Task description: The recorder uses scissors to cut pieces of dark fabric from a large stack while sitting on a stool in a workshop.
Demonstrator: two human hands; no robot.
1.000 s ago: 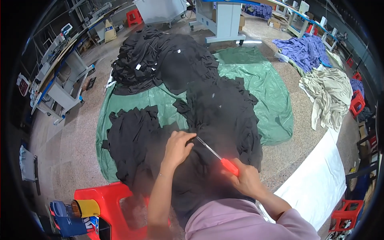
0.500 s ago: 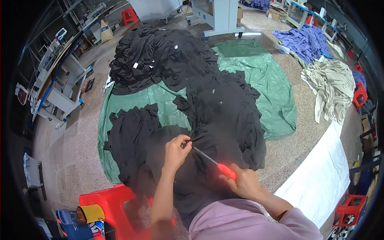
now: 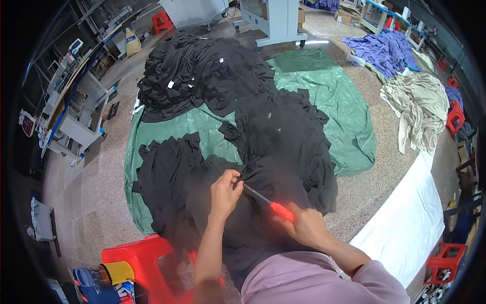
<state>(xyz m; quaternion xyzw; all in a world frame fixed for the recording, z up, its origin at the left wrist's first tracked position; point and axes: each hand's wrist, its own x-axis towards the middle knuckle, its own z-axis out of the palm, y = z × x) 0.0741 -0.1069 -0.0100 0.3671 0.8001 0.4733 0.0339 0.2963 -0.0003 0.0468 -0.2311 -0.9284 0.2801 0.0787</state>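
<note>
Green plastic sheeting (image 3: 349, 126) on floor; I see the right hand (image 3: 310, 226) clamped on a slim red-handled metal tool (image 3: 277, 208), shaft slanting forward-left toward the curled left hand (image 3: 225, 195), pinch unclear, over black fabric (image 3: 258, 228).

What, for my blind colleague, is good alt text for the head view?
A person's right-hand grip holds a red-handled, metal-shafted tool, pointed toward the left-hand grip, over loose black fabric. Beyond, heaped black fabric lies on a green plastic sheet; a red plastic stool stands lower left.
</note>
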